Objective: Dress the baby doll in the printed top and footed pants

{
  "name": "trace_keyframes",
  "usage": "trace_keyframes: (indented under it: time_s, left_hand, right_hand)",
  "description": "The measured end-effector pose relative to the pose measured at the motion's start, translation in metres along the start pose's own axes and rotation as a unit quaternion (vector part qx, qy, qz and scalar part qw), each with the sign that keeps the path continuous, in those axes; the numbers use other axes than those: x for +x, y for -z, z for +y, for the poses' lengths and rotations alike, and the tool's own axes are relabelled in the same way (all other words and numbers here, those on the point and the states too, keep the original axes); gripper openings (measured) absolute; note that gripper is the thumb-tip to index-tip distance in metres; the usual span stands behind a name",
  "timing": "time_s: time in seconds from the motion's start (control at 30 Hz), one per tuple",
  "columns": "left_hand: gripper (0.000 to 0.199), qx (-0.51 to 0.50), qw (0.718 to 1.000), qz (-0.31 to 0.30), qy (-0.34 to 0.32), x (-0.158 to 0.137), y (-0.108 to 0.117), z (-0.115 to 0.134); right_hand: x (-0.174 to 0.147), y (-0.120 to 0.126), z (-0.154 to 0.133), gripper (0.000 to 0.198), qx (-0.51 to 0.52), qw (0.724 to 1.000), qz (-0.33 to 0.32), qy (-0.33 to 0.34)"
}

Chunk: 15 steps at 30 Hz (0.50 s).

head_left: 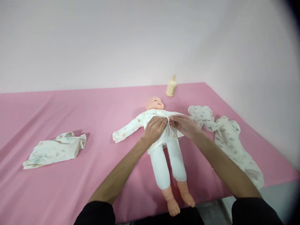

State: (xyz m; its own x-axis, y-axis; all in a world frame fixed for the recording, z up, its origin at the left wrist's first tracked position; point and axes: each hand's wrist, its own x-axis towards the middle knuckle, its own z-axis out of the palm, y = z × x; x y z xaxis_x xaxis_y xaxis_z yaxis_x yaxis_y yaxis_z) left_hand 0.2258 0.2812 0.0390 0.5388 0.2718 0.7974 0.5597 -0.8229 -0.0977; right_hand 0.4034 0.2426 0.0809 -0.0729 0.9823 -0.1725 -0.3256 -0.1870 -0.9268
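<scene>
A baby doll (160, 167) lies on its back on a pink-covered table, head away from me and bare feet near the front edge. It wears a white printed baby shirt (131, 128), one sleeve stretched out to the left. Over the doll's chest, my left hand (155, 128) pinches the front edge of the shirt. Close beside it, my right hand (184, 125) has its fingers closed on the shirt's other front edge. The fingertips nearly meet, and the fastening between them is too small to make out.
A cream pump bottle (172, 87) stands behind the doll near the wall. Folded printed cloth (55, 151) lies at the left. To the right, rumpled white printed baby clothes (234, 147) reach towards the table's right edge. The pink sheet (98, 109) has creases on the left.
</scene>
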Motion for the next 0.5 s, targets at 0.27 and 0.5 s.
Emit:
trace_keyframes:
  time_s: [0.27, 0.5]
  left_hand:
    - [0.008, -0.006, 0.999, 0.039, -0.001, 0.0, -0.002, -0.002]
    - [0.008, -0.023, 0.998, 0.056, 0.017, -0.003, -0.005, -0.003]
  right_hand:
    - [-0.004, 0.001, 0.015, 0.023, -0.015, 0.998, 0.008, 0.061]
    - [0.003, -0.009, 0.026, 0.024, -0.035, 0.992, 0.074, 0.094]
